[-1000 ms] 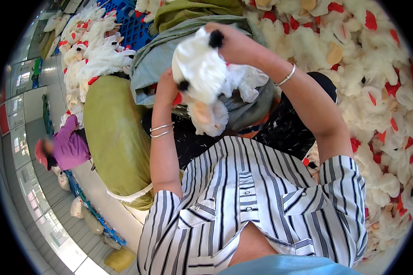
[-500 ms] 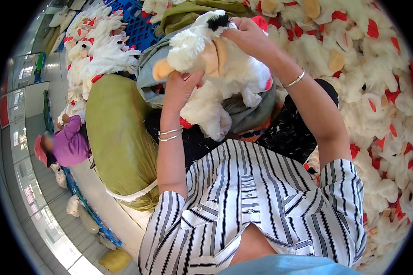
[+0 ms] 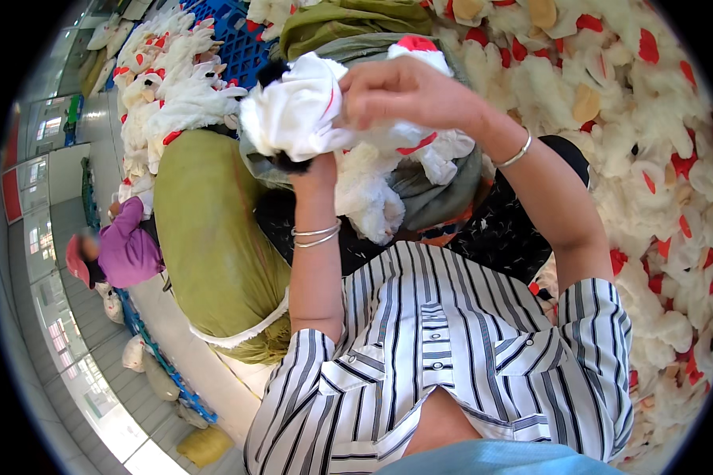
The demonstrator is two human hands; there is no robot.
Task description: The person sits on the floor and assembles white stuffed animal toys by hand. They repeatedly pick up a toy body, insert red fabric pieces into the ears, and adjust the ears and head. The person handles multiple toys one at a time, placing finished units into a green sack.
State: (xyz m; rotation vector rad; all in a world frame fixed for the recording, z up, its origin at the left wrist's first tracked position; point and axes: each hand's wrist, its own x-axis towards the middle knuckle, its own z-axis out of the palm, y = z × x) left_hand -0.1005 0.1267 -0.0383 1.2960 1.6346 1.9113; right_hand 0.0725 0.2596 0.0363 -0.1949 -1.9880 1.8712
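Note:
A limp white plush toy skin (image 3: 291,111) with black furry tufts and a thin red line on its smooth cloth is in front of me. Its fluffy body (image 3: 370,198) hangs over my lap. My left hand (image 3: 317,168) holds it from below, fingers hidden by the cloth. At the cloth's right edge, my right hand (image 3: 388,91) is closed on the plush, its fingers bent and slightly blurred. A red-and-white part (image 3: 417,49) shows just beyond the right hand.
A full olive sack (image 3: 210,237) lies at my left. Grey-green cloth (image 3: 444,190) sits under the plush. White plush skins pile up on the right (image 3: 650,182) and far left (image 3: 166,95), near a blue plastic pallet (image 3: 249,47). A person in purple (image 3: 131,245) sits beyond the sack.
The plush's head part has been turned and moved left and down, so smooth white cloth now shows instead of tan pieces. My right hand has shifted left and lower; the left hand has gone under the cloth.

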